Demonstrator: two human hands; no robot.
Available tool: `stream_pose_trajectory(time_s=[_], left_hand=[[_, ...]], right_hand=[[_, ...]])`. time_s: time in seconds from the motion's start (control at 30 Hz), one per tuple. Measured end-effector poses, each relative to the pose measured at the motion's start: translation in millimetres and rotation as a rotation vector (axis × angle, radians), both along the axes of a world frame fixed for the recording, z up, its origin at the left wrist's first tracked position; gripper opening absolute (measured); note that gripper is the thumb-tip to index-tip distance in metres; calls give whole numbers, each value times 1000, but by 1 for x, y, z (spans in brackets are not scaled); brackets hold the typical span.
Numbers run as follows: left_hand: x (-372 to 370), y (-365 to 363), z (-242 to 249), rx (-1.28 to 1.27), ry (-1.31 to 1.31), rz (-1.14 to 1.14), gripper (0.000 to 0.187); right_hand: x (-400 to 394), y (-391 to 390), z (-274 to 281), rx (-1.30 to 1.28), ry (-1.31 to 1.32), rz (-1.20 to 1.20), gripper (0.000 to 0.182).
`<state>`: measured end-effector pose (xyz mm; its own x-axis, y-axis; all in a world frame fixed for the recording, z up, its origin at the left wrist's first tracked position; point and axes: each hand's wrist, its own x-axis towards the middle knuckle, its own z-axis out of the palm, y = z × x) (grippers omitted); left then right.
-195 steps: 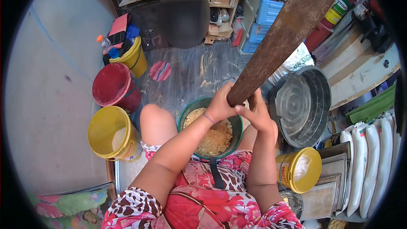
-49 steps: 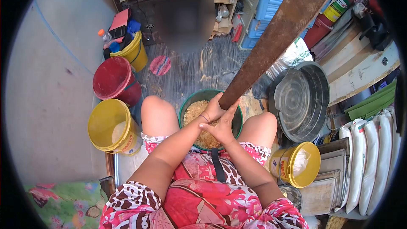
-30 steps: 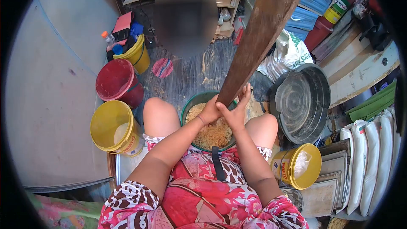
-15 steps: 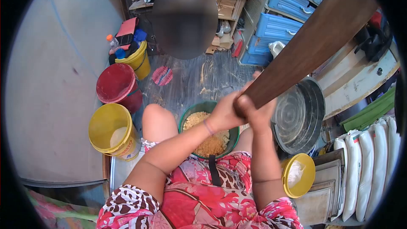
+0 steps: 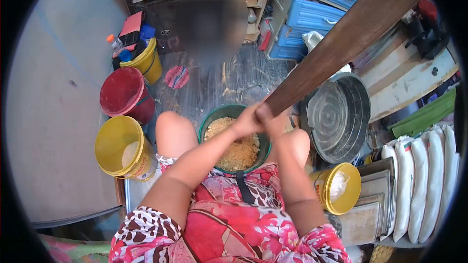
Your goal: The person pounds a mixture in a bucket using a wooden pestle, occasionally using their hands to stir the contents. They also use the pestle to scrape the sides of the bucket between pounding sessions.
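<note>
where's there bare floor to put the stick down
Bare floor lies ahead of the green bowl, between the red bucket and grey tub. Both sides are crowded: yellow buckets on the left, trays and white sacks on the right.

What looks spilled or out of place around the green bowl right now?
Pale crumbs and streaks lie scattered on the dark floor just beyond the green bowl, like the tan crumbly mix inside it. Both hands, left hand and right hand, grip the wooden pole. Nothing else stands out.
</note>
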<state>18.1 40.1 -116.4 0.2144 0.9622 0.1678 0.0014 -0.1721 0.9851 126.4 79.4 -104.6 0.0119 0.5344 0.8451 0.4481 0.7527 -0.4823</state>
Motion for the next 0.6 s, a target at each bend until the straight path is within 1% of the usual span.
stream_pose_trajectory(time_s=[0.03,0.1,0.13,0.2,0.23,0.3,0.33,0.4,0.43,0.5,0.53,0.57,0.6], left_hand=[[-3,9,-72,141,-5,8,81],[-6,8,-83,-83,29,22,82],[-7,7,-82,-86,32,24,82],[-7,9,-77,-7,15,10,73],[-4,7,-82,-6,17,11,73],[2,3,-91,-146,-55,121,64],[4,4,-89,-133,-56,130,64],[7,9,-83,13,-42,113,58],[5,3,-41,143,9,149,56],[3,3,48,290,201,110,53],[6,-6,109,347,141,88,52],[5,-8,158,452,240,55,58],[10,-7,195,620,212,109,57]], right_hand=[[-8,-16,-59,-426,353,398,48],[-1,-18,-64,-776,366,484,50],[3,-17,-64,-778,369,487,50],[9,-14,-61,-743,163,502,60],[6,-19,-62,-742,164,504,60],[-5,-26,-60,-450,499,457,74],[-6,-24,-49,-440,494,468,74],[-1,-29,-2,-251,461,527,82],[0,-28,34,-161,418,500,79],[11,-24,127,-23,285,461,74],[17,-20,169,111,267,305,63],[23,-31,225,8,343,310,64],[40,-20,272,156,201,240,61]])
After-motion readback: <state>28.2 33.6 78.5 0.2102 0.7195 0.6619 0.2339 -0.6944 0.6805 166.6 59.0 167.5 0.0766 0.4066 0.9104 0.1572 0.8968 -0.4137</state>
